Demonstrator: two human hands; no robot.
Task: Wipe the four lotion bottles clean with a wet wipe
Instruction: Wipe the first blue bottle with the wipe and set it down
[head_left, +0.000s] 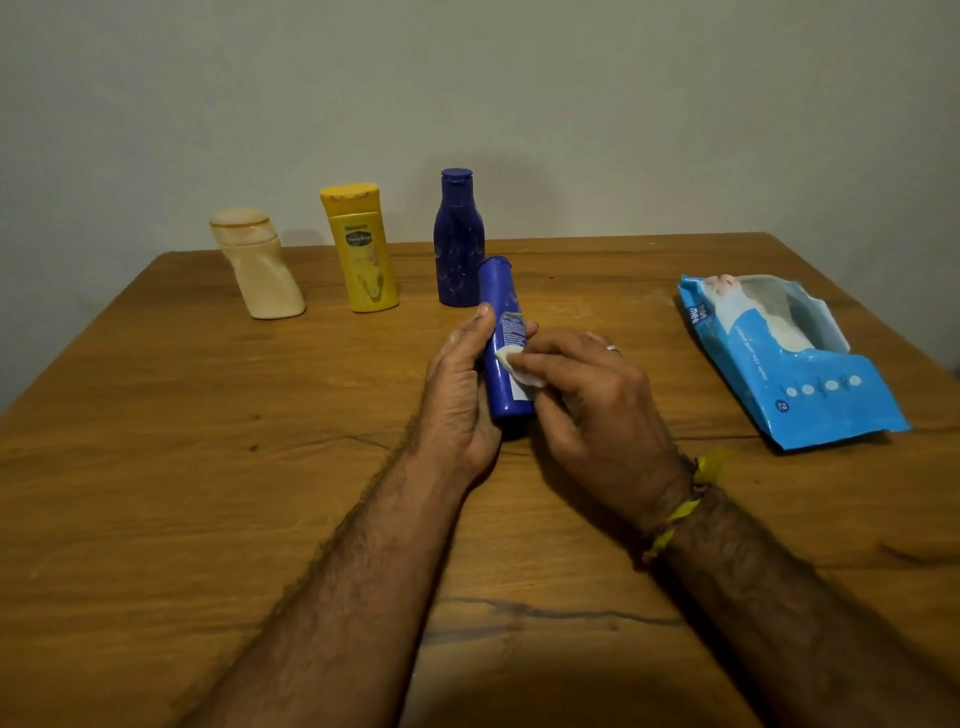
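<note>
Head view: label print on blue lotion bottle (503, 343) too small to read; its base hidden behind palms. Bottle slim, tilted cap-away, lifted above wooden table (156, 441). Left hand (460, 384) wraps it, thumb along side. Right hand (587, 395) pinches white wet wipe (519, 368) against label. Beige bottle (257, 265), yellow Vaseline bottle (361, 249), dark blue bottle (458, 239) upright in row beyond. Wipes pack (795, 364) at right, flap open.

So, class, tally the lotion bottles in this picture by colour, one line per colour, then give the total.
Cream: 1, the cream bottle
Yellow: 1, the yellow bottle
Blue: 2, the standing blue bottle and the held blue bottle
Total: 4
</note>
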